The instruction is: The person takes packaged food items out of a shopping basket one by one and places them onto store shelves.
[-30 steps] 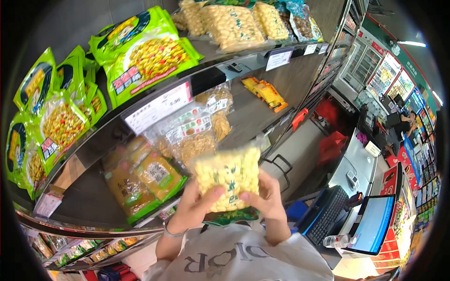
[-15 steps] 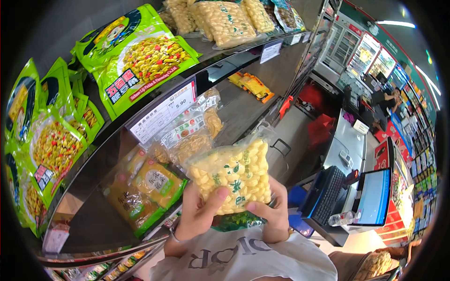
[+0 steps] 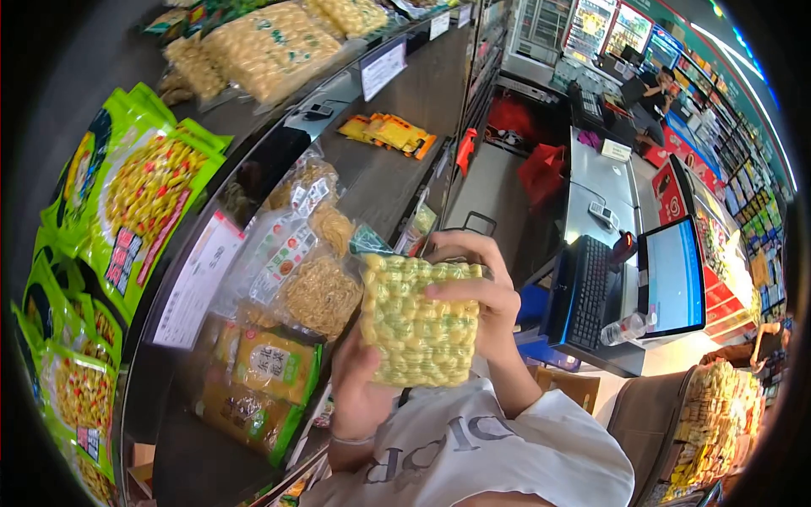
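Observation:
A clear packet of pale yellow pieces (image 3: 421, 329) is held in front of my chest, its top end dark green. My left hand (image 3: 359, 384) grips its lower left edge, thumb on the near face. At the upper right of the packet, my right hand (image 3: 481, 291) has its fingers bent over the top edge and face. Left of the packet, bags of brown dried food (image 3: 317, 291) lie on the lower shelf, beside orange-brown packets with green edges (image 3: 274, 363).
Green snack bags (image 3: 152, 182) and pale packets (image 3: 270, 46) fill the upper shelf (image 3: 253, 139). Small orange packets (image 3: 389, 133) lie below. On the right are a counter (image 3: 600, 186), keyboard (image 3: 587, 279), monitor (image 3: 672, 279) and plastic bottle (image 3: 627, 328). A person (image 3: 655, 97) is farther back.
The packet has been turned, so its printed face no longer shows. My right hand has moved up from the lower edge to the top. The view has swung right.

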The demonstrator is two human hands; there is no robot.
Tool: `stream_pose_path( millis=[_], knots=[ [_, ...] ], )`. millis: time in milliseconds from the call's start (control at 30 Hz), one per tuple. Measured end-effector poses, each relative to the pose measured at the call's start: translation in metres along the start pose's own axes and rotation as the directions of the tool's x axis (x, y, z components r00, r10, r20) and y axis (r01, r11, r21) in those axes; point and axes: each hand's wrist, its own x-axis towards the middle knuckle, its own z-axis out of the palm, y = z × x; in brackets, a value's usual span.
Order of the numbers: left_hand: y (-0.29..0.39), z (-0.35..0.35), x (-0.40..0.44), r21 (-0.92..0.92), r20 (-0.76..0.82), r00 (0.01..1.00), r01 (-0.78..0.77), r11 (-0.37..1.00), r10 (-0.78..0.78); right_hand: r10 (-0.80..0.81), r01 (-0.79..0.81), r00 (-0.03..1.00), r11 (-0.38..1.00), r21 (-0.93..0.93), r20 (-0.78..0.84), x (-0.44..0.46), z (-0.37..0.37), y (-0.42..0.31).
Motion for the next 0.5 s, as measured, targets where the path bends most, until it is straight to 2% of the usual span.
stream_pose_path(
  millis=[67, 100, 133, 167, 200, 233, 267, 300, 333, 367, 400, 433, 467, 500],
  knots=[
    [-0.014, 0.001, 0.004, 0.044, -0.04, 0.999, -0.025, 0.999, 0.027, 0.158, -0.147, 0.968, 0.987, 0.07, -0.194, -0.002, 0.0, 0.002],
    [-0.022, 0.004, 0.007, 0.015, -0.053, 0.997, -0.048, 0.999, 0.049, 0.202, -0.164, 0.954, 0.97, 0.179, -0.222, -0.007, 0.0, 0.009],
    [-0.026, 0.007, 0.012, 0.01, -0.054, 0.997, -0.046, 0.999, 0.046, 0.204, -0.167, 0.954, 0.97, 0.175, -0.22, -0.009, -0.004, 0.008],
    [-0.029, 0.012, 0.017, -0.008, -0.055, 0.997, -0.062, 0.998, 0.061, 0.444, -0.349, 0.871, 0.859, 0.374, -0.208, -0.011, -0.008, 0.007],
    [-0.034, 0.016, 0.023, -0.025, -0.059, 0.995, -0.081, 0.996, 0.079, 0.653, -0.487, 0.744, 0.676, 0.554, -0.143, -0.013, -0.013, 0.007],
    [-0.038, 0.018, 0.026, -0.025, -0.06, 0.995, -0.086, 0.996, 0.085, 0.646, -0.472, 0.762, 0.521, 0.712, 0.032, -0.022, -0.017, 0.019],
    [-0.042, 0.019, 0.03, -0.145, -0.049, 0.999, -0.007, 0.989, 0.0, 0.641, -0.469, 0.767, 0.52, 0.714, 0.037, -0.027, -0.022, 0.027],
    [-0.045, 0.02, 0.035, -0.259, -0.026, 0.997, 0.068, 0.963, -0.078, 0.724, -0.494, 0.67, 0.267, 0.828, 0.166, -0.027, -0.025, 0.033],
    [-0.05, 0.02, 0.04, -0.249, -0.026, 0.998, 0.05, 0.967, -0.058, 0.755, -0.477, 0.574, -0.007, 0.879, 0.318, -0.021, -0.028, 0.039],
    [-0.055, 0.018, 0.046, -0.496, 0.016, 0.975, 0.202, 0.845, -0.224, 0.75, -0.519, 0.53, -0.082, 0.851, 0.396, -0.012, -0.032, 0.044],
    [-0.058, 0.02, 0.051, -0.698, 0.101, 0.925, 0.329, 0.637, -0.367, 0.565, -0.47, 0.675, -0.165, 0.867, 0.474, -0.015, -0.036, 0.056],
    [-0.064, 0.037, 0.059, -0.856, 0.078, 0.928, 0.249, 0.452, -0.365, 0.463, -0.453, 0.718, -0.256, 0.854, 0.52, -0.016, -0.041, 0.065],
    [-0.072, 0.037, 0.063, -0.852, 0.067, 0.933, 0.238, 0.467, -0.352, 0.355, -0.441, 0.755, -0.348, 0.827, 0.551, -0.016, -0.045, 0.072],
    [-0.086, 0.032, 0.066, -0.879, 0.203, 0.92, 0.322, 0.351, -0.335, 0.337, -0.45, 0.755, -0.357, 0.819, 0.562, -0.015, -0.046, 0.075]
  ],
)
